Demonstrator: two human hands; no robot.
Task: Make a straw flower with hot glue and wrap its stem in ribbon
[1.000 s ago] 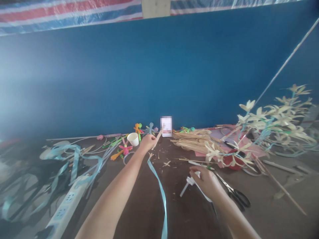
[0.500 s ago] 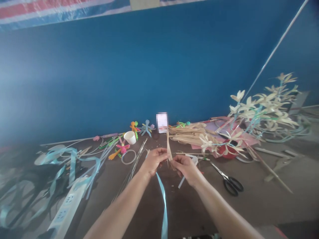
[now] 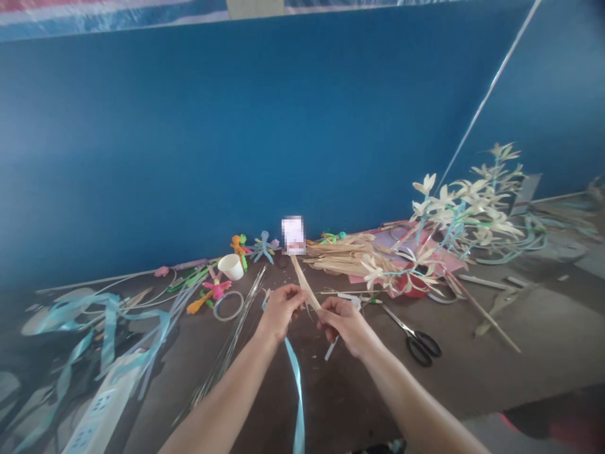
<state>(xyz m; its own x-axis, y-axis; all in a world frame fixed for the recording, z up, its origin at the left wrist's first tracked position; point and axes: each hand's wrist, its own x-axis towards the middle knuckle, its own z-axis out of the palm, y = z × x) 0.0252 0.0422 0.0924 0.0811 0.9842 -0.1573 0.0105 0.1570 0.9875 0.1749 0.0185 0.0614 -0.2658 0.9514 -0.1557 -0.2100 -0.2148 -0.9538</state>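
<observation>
Both hands pinch one tan strip of dried corn husk [image 3: 306, 287], its upper end slanting away to the left. My left hand [image 3: 282, 310] grips it along its left side, the fingertips partly hidden. A little to the right and lower, my right hand [image 3: 346, 323] holds the husk's lower end between thumb and fingers. A light blue ribbon [image 3: 297, 394] runs down from beneath my left hand; whether that hand also holds it, I cannot tell. Beyond the hands lies a pile of dried husks [image 3: 340, 255]. Black-handled scissors [image 3: 418, 343] rest right of my right hand.
White husk flowers [image 3: 467, 202] stand at the right over pink paper [image 3: 449, 258]. Left of the hands are thin wires [image 3: 231, 340], a tape roll [image 3: 229, 306] and a paper cup [image 3: 230, 267]. A power strip [image 3: 97, 410] lies front left. A blue wall [image 3: 265, 126] closes the back.
The husk has gone from nearly upright to slanting, its top to the left. My hands have moved slightly apart. The whole scene has shifted left in view.
</observation>
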